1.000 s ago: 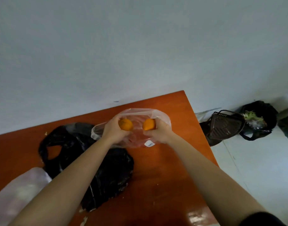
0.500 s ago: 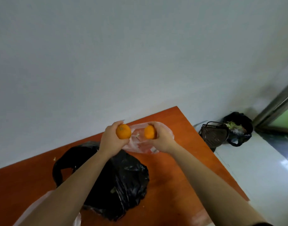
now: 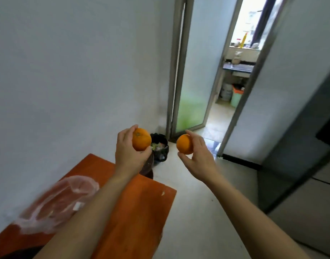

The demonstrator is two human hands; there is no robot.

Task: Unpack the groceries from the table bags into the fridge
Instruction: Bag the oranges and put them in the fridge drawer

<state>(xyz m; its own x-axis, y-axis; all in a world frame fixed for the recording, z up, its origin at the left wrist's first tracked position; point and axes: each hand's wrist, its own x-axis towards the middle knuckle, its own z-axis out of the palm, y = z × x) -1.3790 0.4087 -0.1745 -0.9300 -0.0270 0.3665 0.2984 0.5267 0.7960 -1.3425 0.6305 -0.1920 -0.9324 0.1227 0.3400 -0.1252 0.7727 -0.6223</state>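
- Orange number one sits in the left hand, whose fingers curl round it from above and below; the stem end faces the camera.
- Orange number two is held at the fingertips of the right hand, one finger over the top and the thumb beneath.
- Both fruits are raised in the air past the far end of the orange-brown table, level with each other but apart, not touching.
- On the table, near the left forearm, lies a clear plastic bag, crumpled and blurred, with a small white label on it.
- On the floor beyond the hands stands a black bin bag with scraps showing at its mouth, just beside a metal-framed doorway.
- To the right rises a tall dark grey unit.
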